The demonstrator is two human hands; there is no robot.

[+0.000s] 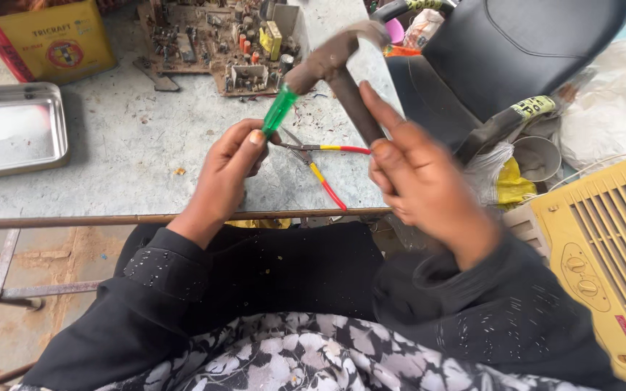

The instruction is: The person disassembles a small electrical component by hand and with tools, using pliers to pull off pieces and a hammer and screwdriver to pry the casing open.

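Note:
My left hand (227,170) grips a screwdriver with a green translucent handle (279,110), holding it up at a slant over the table. My right hand (414,177) holds the brown wooden handle of a hammer (333,61), whose rusty head meets the butt of the green handle. The screwdriver's blade is hidden inside my left hand. Small pliers with red and yellow grips (322,165) lie on the table just beyond my hands.
A worn circuit board (219,40) lies at the far middle of the grey table (132,152). A steel tray (9,130) and a yellow tin (48,36) are at left. A black seat (508,51) and a yellow grille casing (603,253) stand at right.

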